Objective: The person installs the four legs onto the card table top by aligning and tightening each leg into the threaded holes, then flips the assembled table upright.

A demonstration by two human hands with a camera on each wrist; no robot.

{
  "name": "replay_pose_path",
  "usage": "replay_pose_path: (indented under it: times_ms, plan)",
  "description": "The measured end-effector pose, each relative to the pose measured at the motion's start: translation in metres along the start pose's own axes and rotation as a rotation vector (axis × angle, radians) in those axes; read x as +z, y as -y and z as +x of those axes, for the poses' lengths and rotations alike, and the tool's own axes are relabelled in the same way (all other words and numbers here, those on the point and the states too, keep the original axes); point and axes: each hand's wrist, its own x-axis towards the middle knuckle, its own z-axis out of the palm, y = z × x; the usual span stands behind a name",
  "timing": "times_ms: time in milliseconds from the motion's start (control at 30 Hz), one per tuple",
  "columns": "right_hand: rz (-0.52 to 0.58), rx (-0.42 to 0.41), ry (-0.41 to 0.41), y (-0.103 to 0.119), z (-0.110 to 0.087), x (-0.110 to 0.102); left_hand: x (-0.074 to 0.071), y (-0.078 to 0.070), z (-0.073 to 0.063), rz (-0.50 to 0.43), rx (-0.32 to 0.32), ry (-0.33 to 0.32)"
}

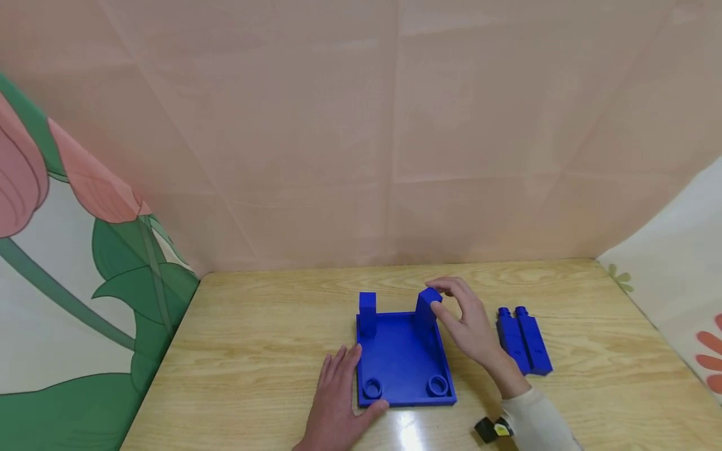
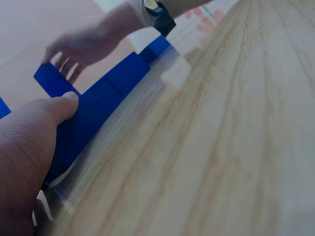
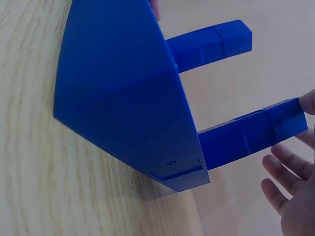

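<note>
A square blue tabletop piece [image 1: 400, 360] lies on the table with its raised rim upward. Blue legs stand at its two far corners, a left leg [image 1: 368, 312] upright and a right leg [image 1: 424, 313] leaning slightly. My right hand [image 1: 469, 326] pinches the right leg near its top between thumb and fingers. Round sockets [image 1: 373, 388] sit at the two near corners, with nothing in them. Spread along the left side, my left hand [image 1: 338, 401] has straight fingers at the rim. Its thumb [image 2: 66, 105] presses the front edge in the left wrist view.
Two loose blue legs [image 1: 533, 344] with knobbed ends lie side by side on the wooden table [image 1: 254, 351], right of my right hand. A pink-beige cloth [image 1: 316, 156] hangs behind the table. Flower-patterned cloth [image 1: 141, 294] borders the left side.
</note>
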Motion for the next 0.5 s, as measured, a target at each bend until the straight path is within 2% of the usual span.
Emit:
replay_pose_path:
  times_ms: [233, 500]
  plan:
    - [-0.013, -0.004, -0.019, -0.0002, -0.0003, 0.0025, -0.0017, -0.0005, -0.0003, -0.022, -0.035, 0.037]
    - [0.027, 0.096, -0.076, 0.006, -0.0009, 0.0081, -0.0024, 0.0001, -0.0007, -0.042, -0.049, 0.06]
